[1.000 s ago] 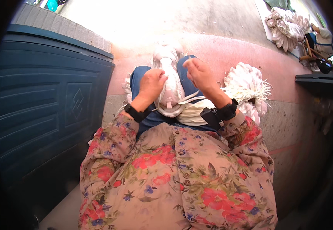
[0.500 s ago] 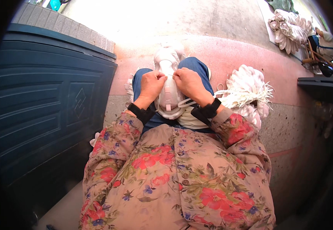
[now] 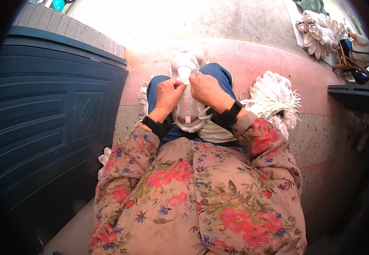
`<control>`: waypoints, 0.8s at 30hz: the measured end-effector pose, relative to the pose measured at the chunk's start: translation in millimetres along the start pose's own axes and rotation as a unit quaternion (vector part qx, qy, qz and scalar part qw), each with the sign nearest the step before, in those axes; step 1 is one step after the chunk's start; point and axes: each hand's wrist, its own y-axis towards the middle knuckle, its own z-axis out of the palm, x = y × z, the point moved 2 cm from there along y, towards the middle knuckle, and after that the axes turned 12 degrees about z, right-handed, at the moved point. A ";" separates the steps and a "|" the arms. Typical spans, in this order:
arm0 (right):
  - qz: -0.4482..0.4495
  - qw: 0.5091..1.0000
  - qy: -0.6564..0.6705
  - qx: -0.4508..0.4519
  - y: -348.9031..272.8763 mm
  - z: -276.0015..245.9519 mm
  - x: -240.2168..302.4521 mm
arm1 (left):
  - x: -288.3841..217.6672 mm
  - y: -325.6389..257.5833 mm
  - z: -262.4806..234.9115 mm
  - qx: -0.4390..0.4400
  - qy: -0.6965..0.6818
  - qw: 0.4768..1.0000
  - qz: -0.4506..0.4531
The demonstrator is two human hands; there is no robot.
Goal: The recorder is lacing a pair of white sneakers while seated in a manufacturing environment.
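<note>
Floor (image 3: pixel 314 134): speckled grey, pink band (image 3: pixel 252 55) | on it, right: heap of pale shoe uppers (image 3: pixel 269 87)

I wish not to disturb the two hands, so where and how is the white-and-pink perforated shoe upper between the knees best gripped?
Probably by the curved white rim at the near end of the shoe upper, from the person's body side: it is rounded and exposed. Blue-trousered knees flank the upper; the left hand and right hand crowd its middle. Avoid the white lace at right.
</note>
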 end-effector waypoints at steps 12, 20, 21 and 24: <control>-0.115 0.993 0.015 -0.015 7.9 4.8 -6.9 | 5.5 -15.4 -0.1 -0.051 0.016 0.996 0.066; -0.056 0.984 0.167 0.003 14.3 17.3 -11.4 | 11.3 -14.1 0.0 -0.039 0.011 0.992 0.118; -0.048 0.980 0.193 0.013 16.1 16.9 -11.7 | 12.1 -11.7 0.0 -0.033 0.017 0.992 0.120; -0.078 0.974 0.209 0.045 21.4 15.5 -3.6 | 11.0 -4.8 -8.0 -0.033 0.037 0.990 0.130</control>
